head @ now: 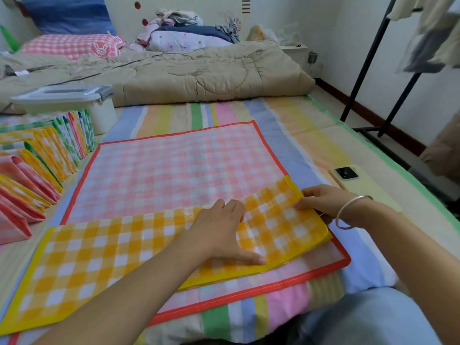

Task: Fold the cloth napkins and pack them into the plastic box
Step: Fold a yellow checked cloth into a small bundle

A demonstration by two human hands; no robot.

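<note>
Progress, by estimate: folding well advanced, packing not begun.

Done: row of folded napkins [37,158] along the left edge of the frame, standing on edge, in red, orange and green checks.

In hand: yellow napkin [94,257], lower centre, doubled into a long band across the near edge of red napkin [174,165], which is spread flat and still unfolded.

Plastic box [102,115]: upper left, lid on, contents hidden, just beside the far end of the row.

Left hand [221,230]: fingers straight and spread, pressing the band flat.

Right hand [321,202]: fingertips pinching the band's right end.

Fabric: thin woven check, crisp, rectangular, solid-colour hemmed border.

Box: translucent white, rounded corners, grey latch.
</note>
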